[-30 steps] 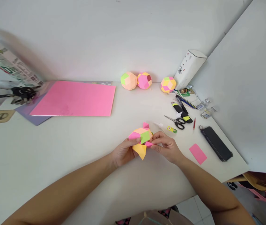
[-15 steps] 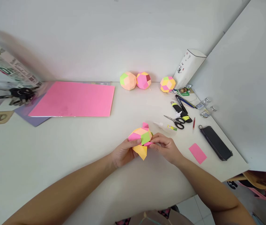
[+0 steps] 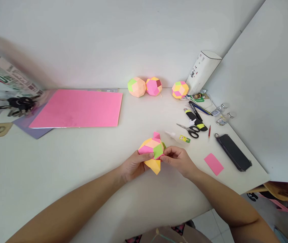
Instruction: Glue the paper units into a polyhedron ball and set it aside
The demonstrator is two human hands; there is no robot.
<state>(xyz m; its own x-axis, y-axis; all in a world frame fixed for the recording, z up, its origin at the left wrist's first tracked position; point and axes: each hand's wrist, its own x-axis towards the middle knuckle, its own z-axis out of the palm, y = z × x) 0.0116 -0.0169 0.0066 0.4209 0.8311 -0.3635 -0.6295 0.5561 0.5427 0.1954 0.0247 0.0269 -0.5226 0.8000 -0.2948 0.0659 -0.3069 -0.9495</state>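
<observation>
A many-sided paper ball (image 3: 151, 146) in pink, peach, green and yellow is held between my hands above the white table. Loose flaps stick out of it: a pink one at the top and a yellow one (image 3: 155, 166) hanging below. My left hand (image 3: 136, 163) grips the ball from the left, thumb on its front by the green face. With thumb and fingers pinched together, my right hand (image 3: 178, 159) holds the ball's right edge, beside the green face. The fingertips partly hide what they pinch there.
Beyond my right hand lie a glue bottle (image 3: 178, 137), scissors (image 3: 190, 129), a cutter (image 3: 196, 119) and a small pink paper (image 3: 213, 164). A black phone (image 3: 233, 152) is farther right. Three finished-looking paper balls (image 3: 154, 86) stand by the wall. Pink sheets (image 3: 78, 108) lie left.
My right fingers have pressed the pink flap at the ball's right side inward against the ball. The view has shifted slightly; my left hand keeps its grip.
</observation>
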